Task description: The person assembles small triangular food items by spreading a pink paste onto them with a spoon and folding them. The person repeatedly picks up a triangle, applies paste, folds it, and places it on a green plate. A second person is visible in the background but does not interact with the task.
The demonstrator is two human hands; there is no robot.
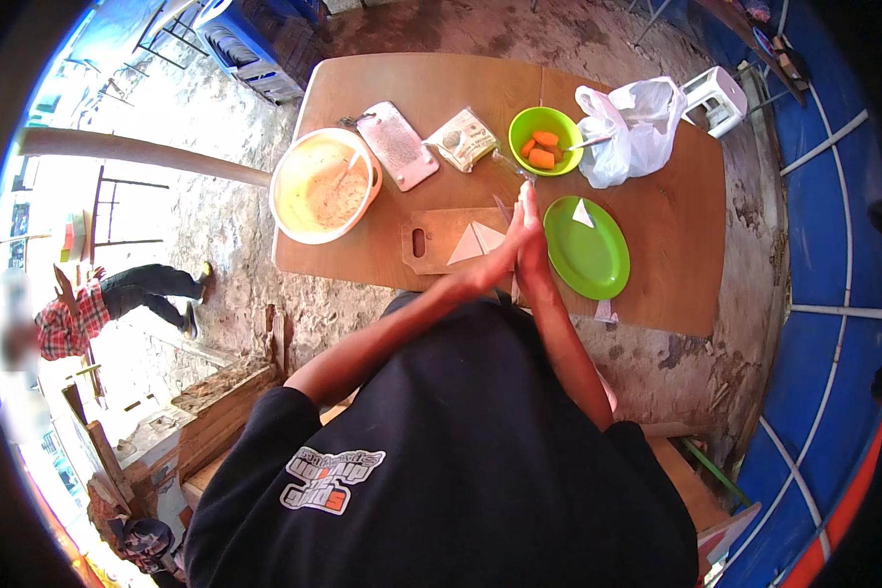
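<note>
A: Quick check: L hand (pixel 515 232) & R hand (pixel 535 237), state?

B: Palm to palm, fingers straight, tips twd 12. Both flat, neither curled round anything. Anything thin pressed betw. palms? Can't tell.

A: Pale triangles (pixel 466 245), posn?

B: Two, on wooden board (pixel 433 226), approx 8–9 o'clock from hands, just beside in this view. L hand nearer; R hand on its far side.

A: Axes?

B: Board's long axis approx 9–3, slotted grip at 9 end. Triangles side by side twd 3 end; touching or not, can't tell. L hand hides part of that end.

A: Other side?

B: Green oval plate (pixel 594 263), 3–4 o'clock from hands, long axis approx 11–5. R hand nearer. White triangle (pixel 582 213) on it, twd plate's 12 side.

A: Beyond fingertips?

B: Green bowl (pixel 557 115) w/ orange pcs (pixel 542 157), approx 12. All on brown table (pixel 661 245).
</note>
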